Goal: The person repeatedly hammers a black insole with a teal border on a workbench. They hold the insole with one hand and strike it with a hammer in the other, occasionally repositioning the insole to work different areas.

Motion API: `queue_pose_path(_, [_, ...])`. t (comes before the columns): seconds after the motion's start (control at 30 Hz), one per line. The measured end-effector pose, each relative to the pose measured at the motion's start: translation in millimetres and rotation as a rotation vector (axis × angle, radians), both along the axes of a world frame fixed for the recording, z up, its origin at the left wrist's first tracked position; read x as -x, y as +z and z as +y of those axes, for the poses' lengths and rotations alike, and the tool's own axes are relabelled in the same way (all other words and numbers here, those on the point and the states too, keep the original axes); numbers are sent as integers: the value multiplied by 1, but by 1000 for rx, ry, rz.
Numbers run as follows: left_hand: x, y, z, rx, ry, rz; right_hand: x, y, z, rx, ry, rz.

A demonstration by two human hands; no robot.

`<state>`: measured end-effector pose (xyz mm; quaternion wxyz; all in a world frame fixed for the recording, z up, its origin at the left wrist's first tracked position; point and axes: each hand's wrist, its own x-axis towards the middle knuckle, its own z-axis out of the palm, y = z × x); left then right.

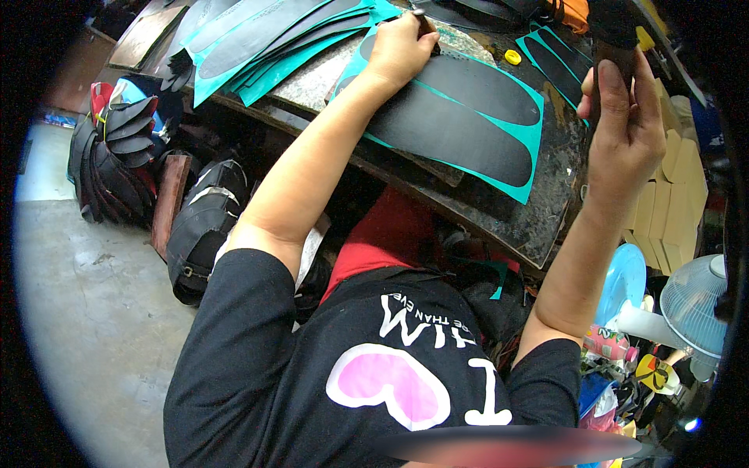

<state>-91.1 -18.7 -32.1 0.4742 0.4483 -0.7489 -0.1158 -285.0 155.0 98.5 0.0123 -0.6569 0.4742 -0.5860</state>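
A teal sheet with black sole-shaped pieces (460,132) lies on the worktable, over its near edge. My left hand (399,53) rests at the sheet's far end, closed on a small dark brown object (427,33) whose kind I cannot make out. Raised at the right of the table, my right hand (628,117) has its thumb and fingers wrapped round a dark, flat-handled tool (612,47). Its upper end is broad and black, and blends into the dark rim of the view, so its kind is unclear.
A fanned stack of similar teal-and-black sheets (281,43) covers the table's left part. Another such sheet (550,58) and a yellow ring (512,57) lie near my right hand. Bundled black pieces (117,160) stand on the left. A fan (694,300) stands right.
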Motion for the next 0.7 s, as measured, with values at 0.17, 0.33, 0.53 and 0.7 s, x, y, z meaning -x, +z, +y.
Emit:
queue_pose_path(0.17, [21,-4,7,247,-49,-411,-17,-41,-22,-178,-158,238])
queue_pose_path(0.33, [6,-10,-5,-277,-62,372,15,-58,-21,-368,-312,295])
queue_pose_path(0.53, [6,-10,-5,-220,-135,242,7,-9,-5,-76,-90,97])
queue_pose_path(0.7, [15,-8,2,223,-107,-108,-6,-27,-17,19,-122,221])
